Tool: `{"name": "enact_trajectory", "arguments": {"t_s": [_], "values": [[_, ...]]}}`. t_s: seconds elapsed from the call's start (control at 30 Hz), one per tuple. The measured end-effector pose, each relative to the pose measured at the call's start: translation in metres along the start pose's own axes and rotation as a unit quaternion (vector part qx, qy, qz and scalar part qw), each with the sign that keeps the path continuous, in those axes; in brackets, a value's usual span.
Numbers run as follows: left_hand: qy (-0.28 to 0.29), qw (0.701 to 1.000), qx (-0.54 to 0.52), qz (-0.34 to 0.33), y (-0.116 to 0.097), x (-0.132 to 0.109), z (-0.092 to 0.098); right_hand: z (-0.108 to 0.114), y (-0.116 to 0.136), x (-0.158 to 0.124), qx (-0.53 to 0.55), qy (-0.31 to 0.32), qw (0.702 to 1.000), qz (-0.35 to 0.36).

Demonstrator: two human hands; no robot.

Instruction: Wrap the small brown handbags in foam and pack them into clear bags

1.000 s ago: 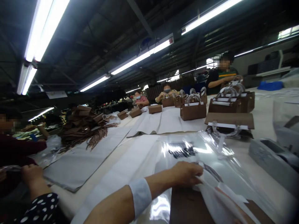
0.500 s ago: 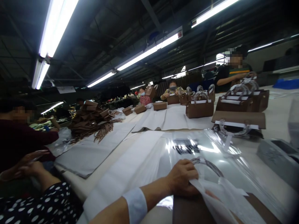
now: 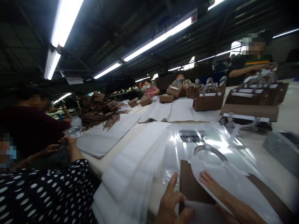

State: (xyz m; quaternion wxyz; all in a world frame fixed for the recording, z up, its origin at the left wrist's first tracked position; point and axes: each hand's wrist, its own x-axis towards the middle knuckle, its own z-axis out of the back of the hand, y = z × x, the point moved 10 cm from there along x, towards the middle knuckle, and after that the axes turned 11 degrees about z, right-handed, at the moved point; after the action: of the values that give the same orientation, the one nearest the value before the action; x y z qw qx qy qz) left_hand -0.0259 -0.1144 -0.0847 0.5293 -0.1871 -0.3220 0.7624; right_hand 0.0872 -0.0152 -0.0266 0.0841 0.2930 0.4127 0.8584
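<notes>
Left hand (image 3: 174,203), fingers apart, rested at the bag's (image 3: 188,182) near edge. Right hand (image 3: 213,189) lay flat on it, partly beneath the wrap (image 3: 233,183). Smoothing outward would likely avoid creases.

I count two hands of my own, left hand (image 3: 174,203) and right hand (image 3: 215,186), at one flat brown bag (image 3: 188,183). Round the worktop (image 3: 287,116) I make out five other people (image 3: 30,127), one heap of brown straps (image 3: 102,119) and one stack of white foam sheets (image 3: 130,174).

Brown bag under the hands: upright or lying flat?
Lying flat: brown bag shows its broad side up, handle along the table, white sheet draped over it.
</notes>
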Motion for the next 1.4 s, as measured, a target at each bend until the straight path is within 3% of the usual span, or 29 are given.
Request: {"name": "enact_trajectory", "arguments": {"t_s": [0.13,0.23,0.4,0.5,0.63,0.87,1.07,1.27,1.33,1.4], "values": [[0.016,0.985,-0.136,0.104,-0.009,0.020,0.005,-0.004,-0.007,-0.016,-0.010,0.046,0.998,-0.034],[0.053,0.968,-0.194,0.149,-0.006,0.029,-0.003,-0.021,-0.007,-0.027,-0.051,0.134,0.990,0.012],[0.053,0.957,-0.262,0.112,-0.011,0.037,-0.007,-0.041,0.009,-0.029,-0.137,0.217,0.959,0.118],[0.054,0.954,-0.267,0.125,-0.007,0.041,-0.010,-0.052,0.021,-0.027,-0.189,0.248,0.932,0.185],[0.122,0.945,-0.265,0.145,0.000,0.045,-0.019,-0.068,0.019,-0.034,-0.269,0.286,0.890,0.231],[0.186,0.932,-0.269,0.153,0.000,0.048,-0.019,-0.077,0.019,-0.037,-0.364,0.234,0.868,0.244],[0.168,0.945,-0.246,0.136,0.001,0.041,-0.016,-0.073,0.028,-0.035,-0.427,0.172,0.863,0.208],[0.198,0.927,-0.291,0.131,0.005,0.014,-0.026,-0.077,0.017,-0.041,-0.400,0.208,0.874,0.179],[0.181,0.933,-0.285,0.124,0.007,0.008,-0.025,-0.077,0.012,-0.042,-0.382,0.214,0.883,0.170],[0.105,0.965,-0.219,0.099,0.009,0.008,-0.014,-0.076,0.010,-0.041,-0.358,0.223,0.892,0.159]]}}
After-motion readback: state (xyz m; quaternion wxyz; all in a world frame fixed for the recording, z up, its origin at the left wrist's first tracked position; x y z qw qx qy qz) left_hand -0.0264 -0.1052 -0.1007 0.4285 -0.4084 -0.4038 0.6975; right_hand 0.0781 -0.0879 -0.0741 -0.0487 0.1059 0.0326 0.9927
